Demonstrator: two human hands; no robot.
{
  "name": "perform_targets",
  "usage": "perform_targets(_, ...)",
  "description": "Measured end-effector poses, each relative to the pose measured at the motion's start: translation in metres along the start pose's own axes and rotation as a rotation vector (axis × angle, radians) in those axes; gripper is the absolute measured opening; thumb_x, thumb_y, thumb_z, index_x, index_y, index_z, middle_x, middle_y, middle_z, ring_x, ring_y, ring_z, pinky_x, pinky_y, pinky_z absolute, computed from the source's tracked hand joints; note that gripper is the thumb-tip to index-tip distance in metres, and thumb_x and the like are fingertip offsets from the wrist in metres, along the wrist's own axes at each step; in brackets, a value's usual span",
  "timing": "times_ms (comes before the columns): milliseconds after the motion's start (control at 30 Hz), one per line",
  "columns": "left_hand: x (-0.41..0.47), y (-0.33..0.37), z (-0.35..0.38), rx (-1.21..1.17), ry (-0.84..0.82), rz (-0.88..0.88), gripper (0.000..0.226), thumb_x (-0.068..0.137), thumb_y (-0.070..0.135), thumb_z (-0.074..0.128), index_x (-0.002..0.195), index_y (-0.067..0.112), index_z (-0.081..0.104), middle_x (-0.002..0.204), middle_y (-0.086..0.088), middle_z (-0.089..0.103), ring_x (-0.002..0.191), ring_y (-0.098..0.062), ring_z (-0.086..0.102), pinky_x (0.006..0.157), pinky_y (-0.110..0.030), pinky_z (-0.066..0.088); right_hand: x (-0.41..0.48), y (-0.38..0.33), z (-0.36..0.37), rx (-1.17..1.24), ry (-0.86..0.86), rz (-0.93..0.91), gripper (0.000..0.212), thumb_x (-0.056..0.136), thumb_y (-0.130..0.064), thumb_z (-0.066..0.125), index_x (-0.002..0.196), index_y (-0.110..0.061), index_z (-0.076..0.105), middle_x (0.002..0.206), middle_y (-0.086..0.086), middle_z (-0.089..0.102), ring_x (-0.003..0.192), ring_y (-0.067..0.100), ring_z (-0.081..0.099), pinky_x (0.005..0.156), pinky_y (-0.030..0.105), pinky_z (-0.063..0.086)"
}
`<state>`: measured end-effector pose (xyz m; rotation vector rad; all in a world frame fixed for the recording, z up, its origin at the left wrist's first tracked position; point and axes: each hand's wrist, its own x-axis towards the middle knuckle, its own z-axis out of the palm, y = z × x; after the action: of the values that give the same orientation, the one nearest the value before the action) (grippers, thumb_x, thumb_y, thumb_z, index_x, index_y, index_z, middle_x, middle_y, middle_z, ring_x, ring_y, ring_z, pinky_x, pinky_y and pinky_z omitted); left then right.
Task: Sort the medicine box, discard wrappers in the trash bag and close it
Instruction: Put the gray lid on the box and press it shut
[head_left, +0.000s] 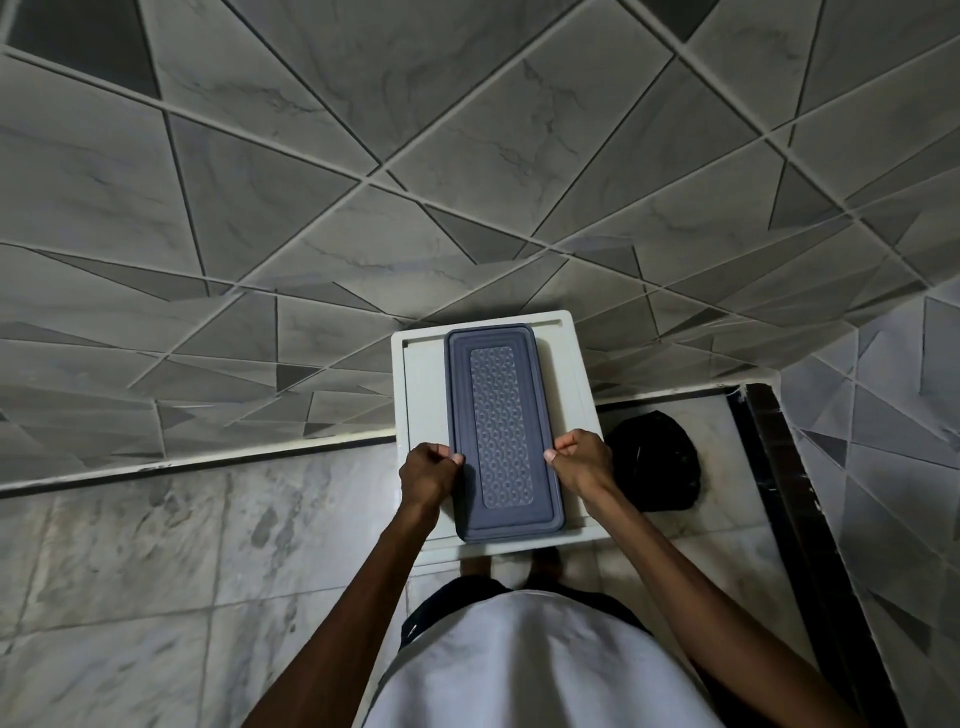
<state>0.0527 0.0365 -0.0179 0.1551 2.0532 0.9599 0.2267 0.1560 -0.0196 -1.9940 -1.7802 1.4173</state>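
Note:
A long blue-grey medicine box (503, 431) with a patterned lid lies lengthwise on a small white table (571, 374). Its lid is on, so the contents are hidden. My left hand (428, 467) grips the box's left edge near the front, fingers curled under and thumb on the rim. My right hand (579, 460) grips the right edge at the same height. A black trash bag (657, 462) sits on the floor just right of the table, bunched up.
The white table stands against a grey tiled wall. Marble floor tiles spread to the left and front. A dark door frame (789, 493) runs along the right beside the bag. My feet show under the table's front edge.

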Motion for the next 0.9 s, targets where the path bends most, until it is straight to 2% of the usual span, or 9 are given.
perform_targets(133, -0.004, -0.002, -0.010, -0.166, -0.158, -0.008, 0.007, 0.087, 0.010, 0.066, 0.091, 0.008, 0.060, 0.080, -0.005, 0.061, 0.072, -0.017, 0.056, 0.065, -0.027, 0.049, -0.003, 0.001, -0.004, 0.069, -0.019, -0.027, 0.014, 0.077, -0.012, 0.074, 0.088, -0.008, 0.068, 0.072, 0.001, 0.062, 0.072, 0.016, 0.058, 0.074, 0.029, 0.049)
perform_targets(233, 0.000, 0.002, -0.010, -0.174, -0.140, 0.016, 0.022, 0.089, 0.010, 0.065, 0.106, -0.003, 0.062, 0.081, -0.007, 0.061, 0.071, -0.015, 0.056, 0.064, -0.023, 0.048, 0.002, -0.003, -0.002, 0.152, -0.041, -0.035, 0.011, 0.076, -0.012, 0.076, 0.078, -0.016, 0.065, 0.070, 0.001, 0.063, 0.071, 0.018, 0.060, 0.072, 0.034, 0.052)
perform_targets(333, 0.004, 0.009, -0.009, -0.211, -0.108, 0.022, 0.027, 0.089, 0.007, 0.064, 0.112, -0.004, 0.061, 0.090, -0.010, 0.063, 0.083, -0.020, 0.058, 0.069, -0.022, 0.049, 0.014, -0.005, 0.000, 0.187, -0.051, -0.046, 0.015, 0.076, -0.015, 0.075, 0.074, -0.024, 0.063, 0.073, 0.002, 0.065, 0.075, 0.018, 0.063, 0.079, 0.041, 0.056)
perform_targets(433, 0.004, 0.012, -0.010, -0.244, -0.128, 0.012, 0.024, 0.088, 0.006, 0.065, 0.111, 0.004, 0.061, 0.097, -0.011, 0.062, 0.086, -0.021, 0.058, 0.075, -0.028, 0.050, 0.017, -0.008, -0.002, 0.240, -0.069, -0.041, 0.012, 0.079, -0.014, 0.073, 0.090, -0.018, 0.068, 0.081, 0.003, 0.066, 0.081, 0.018, 0.063, 0.084, 0.042, 0.055)
perform_targets(500, 0.000, 0.007, -0.010, -0.211, -0.153, -0.024, 0.021, 0.085, 0.006, 0.067, 0.103, 0.012, 0.058, 0.094, -0.009, 0.061, 0.079, -0.020, 0.058, 0.074, -0.032, 0.050, 0.008, -0.008, -0.007, 0.225, -0.122, -0.046, 0.032, 0.078, -0.013, 0.075, 0.108, -0.010, 0.066, 0.086, 0.005, 0.064, 0.084, 0.018, 0.061, 0.078, 0.036, 0.052)
perform_targets(600, -0.010, -0.008, -0.007, -0.124, -0.197, -0.112, 0.027, 0.081, 0.007, 0.072, 0.096, 0.015, 0.051, 0.090, -0.009, 0.059, 0.080, -0.024, 0.059, 0.079, -0.043, 0.055, -0.012, 0.000, -0.014, 0.106, -0.282, -0.063, 0.055, 0.074, -0.015, 0.078, 0.123, -0.026, 0.055, 0.090, 0.007, 0.064, 0.083, 0.019, 0.062, 0.066, 0.026, 0.049)
perform_targets(667, -0.018, -0.018, -0.007, -0.120, -0.205, -0.131, 0.029, 0.081, 0.005, 0.073, 0.090, 0.016, 0.048, 0.089, -0.010, 0.058, 0.082, -0.026, 0.060, 0.082, -0.046, 0.055, -0.021, 0.008, -0.016, 0.048, -0.319, -0.070, 0.059, 0.075, -0.010, 0.077, 0.124, -0.031, 0.051, 0.081, 0.005, 0.059, 0.072, 0.016, 0.058, 0.054, 0.021, 0.047)
perform_targets(800, -0.028, -0.026, -0.008, -0.167, -0.189, -0.106, 0.031, 0.078, 0.000, 0.074, 0.084, 0.016, 0.048, 0.095, -0.020, 0.057, 0.089, -0.035, 0.063, 0.088, -0.051, 0.054, -0.027, 0.016, -0.013, 0.076, -0.268, 0.020, 0.034, 0.078, -0.008, 0.075, 0.108, -0.011, 0.059, 0.082, 0.008, 0.055, 0.068, 0.014, 0.058, 0.043, 0.019, 0.050)
perform_targets(900, -0.028, -0.025, -0.005, -0.111, -0.101, -0.085, 0.030, 0.073, 0.000, 0.077, 0.081, 0.016, 0.052, 0.096, -0.017, 0.060, 0.095, -0.037, 0.067, 0.086, -0.050, 0.058, -0.030, 0.015, -0.008, 0.096, -0.172, 0.060, 0.024, 0.078, -0.003, 0.075, 0.093, -0.008, 0.057, 0.078, 0.005, 0.055, 0.059, 0.010, 0.058, 0.050, 0.027, 0.058)
